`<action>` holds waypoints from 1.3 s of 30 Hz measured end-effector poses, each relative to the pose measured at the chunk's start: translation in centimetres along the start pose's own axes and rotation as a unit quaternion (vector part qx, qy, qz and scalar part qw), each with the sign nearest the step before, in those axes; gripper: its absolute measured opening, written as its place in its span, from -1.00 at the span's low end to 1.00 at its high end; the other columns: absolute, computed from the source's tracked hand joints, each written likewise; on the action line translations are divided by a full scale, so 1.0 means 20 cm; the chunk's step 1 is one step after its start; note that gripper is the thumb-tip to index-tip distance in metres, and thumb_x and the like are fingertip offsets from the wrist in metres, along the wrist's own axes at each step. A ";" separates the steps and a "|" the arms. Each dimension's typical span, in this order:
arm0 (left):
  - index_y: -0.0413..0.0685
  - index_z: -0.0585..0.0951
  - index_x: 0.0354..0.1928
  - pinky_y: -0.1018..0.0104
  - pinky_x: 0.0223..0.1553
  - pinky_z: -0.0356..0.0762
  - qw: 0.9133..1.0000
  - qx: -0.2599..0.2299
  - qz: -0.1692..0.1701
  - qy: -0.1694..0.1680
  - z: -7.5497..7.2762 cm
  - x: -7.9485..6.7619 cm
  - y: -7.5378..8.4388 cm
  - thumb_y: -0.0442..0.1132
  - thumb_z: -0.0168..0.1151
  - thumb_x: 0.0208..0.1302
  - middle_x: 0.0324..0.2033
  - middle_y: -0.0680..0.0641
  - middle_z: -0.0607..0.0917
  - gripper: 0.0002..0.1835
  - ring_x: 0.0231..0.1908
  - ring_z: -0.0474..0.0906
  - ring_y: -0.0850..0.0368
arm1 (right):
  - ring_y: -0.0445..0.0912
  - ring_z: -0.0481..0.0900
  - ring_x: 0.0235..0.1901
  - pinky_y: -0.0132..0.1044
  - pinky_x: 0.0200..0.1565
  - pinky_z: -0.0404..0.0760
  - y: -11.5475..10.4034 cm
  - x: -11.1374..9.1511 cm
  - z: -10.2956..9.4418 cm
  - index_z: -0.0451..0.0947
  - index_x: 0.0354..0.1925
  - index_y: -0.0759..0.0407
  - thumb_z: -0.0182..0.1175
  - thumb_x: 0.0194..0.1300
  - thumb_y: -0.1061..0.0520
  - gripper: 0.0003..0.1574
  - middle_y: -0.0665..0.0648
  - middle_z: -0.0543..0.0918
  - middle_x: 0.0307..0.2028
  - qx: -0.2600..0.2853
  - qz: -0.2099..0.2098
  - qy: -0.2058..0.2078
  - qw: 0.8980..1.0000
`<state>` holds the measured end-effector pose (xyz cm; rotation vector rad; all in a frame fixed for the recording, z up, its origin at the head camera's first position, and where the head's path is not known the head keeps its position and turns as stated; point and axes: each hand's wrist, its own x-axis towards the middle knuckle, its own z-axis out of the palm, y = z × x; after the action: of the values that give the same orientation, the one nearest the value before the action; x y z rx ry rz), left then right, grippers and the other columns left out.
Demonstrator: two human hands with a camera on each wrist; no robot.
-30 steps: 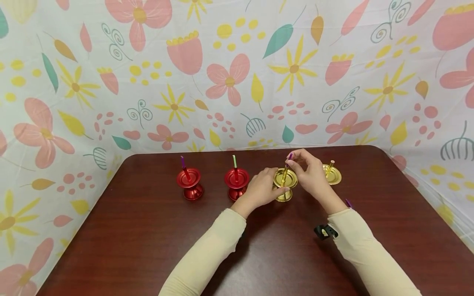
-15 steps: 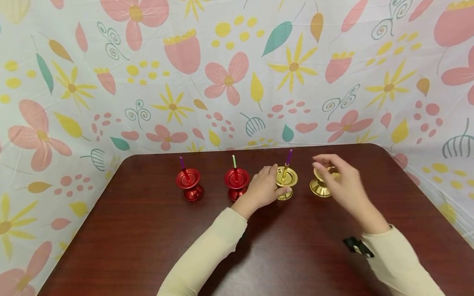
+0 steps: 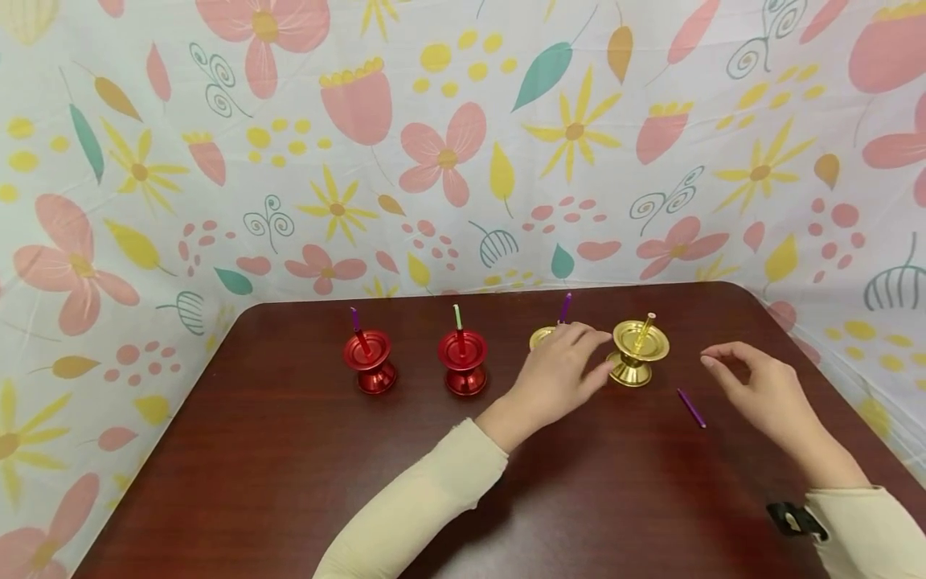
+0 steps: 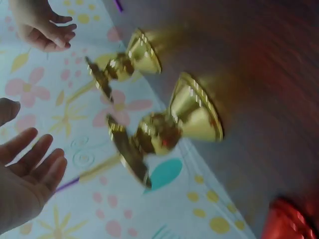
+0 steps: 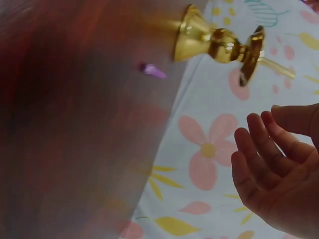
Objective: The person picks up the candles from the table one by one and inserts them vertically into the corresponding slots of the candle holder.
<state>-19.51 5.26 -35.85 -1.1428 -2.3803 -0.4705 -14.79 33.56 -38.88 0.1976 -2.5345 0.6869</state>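
My left hand is over the front of a gold candle holder, hiding most of it in the head view. A purple candle stands upright in that holder. In the left wrist view the left hand's fingers are relaxed and hold nothing. A second gold candle holder, its thin tube bare, is just right of the left hand. Further right, my right hand hovers with loosely bent fingers and nothing between them. A loose purple candle lies on the table between that holder and the right hand.
Two red candle holders stand to the left: one bears a purple candle, the other a pale green candle. All are on a dark wooden table, with a flower-print cloth behind it.
My right hand let go of the purple candle in the left gold holder and moved right, past the other holder. The left hand left that holder's side and shifted right.
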 end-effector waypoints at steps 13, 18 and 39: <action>-0.16 0.25 0.40 0.41 0.29 0.21 0.984 -0.078 -0.121 -0.105 0.28 0.21 0.15 0.13 0.07 0.38 0.28 -0.05 0.39 -0.29 0.30 0.28 0.13 | 0.15 0.63 -0.35 0.12 -0.28 0.53 0.06 -0.02 0.07 0.62 -0.26 0.30 0.31 0.23 0.13 -0.77 0.22 0.68 -0.38 -0.041 0.017 -0.153 0.987; -0.15 0.17 0.43 0.36 0.31 0.20 0.972 -0.080 -0.192 -0.108 0.37 0.28 0.18 0.20 0.10 0.33 0.36 -0.04 0.30 -0.18 0.39 0.16 0.09 | -0.09 0.56 -0.46 -0.05 -0.35 0.55 0.07 -0.01 0.07 0.60 -0.28 0.37 0.30 0.23 0.09 -0.70 0.01 0.63 -0.51 -0.044 0.044 -0.262 0.963; -0.17 0.29 0.38 0.42 0.17 0.37 0.946 -0.118 -0.275 -0.127 0.45 0.30 0.16 0.28 0.15 0.24 0.16 -0.05 0.46 -0.15 0.15 0.43 0.16 | -0.12 0.36 -0.56 -0.20 -0.48 0.36 0.06 -0.01 0.11 0.52 -0.55 0.12 0.32 0.09 0.27 -0.82 0.03 0.41 -0.56 -0.074 0.024 -0.249 0.965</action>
<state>-22.48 15.35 -39.77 -0.6343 -2.9358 -0.8523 -15.99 33.41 -41.16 0.2880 -3.0656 0.5071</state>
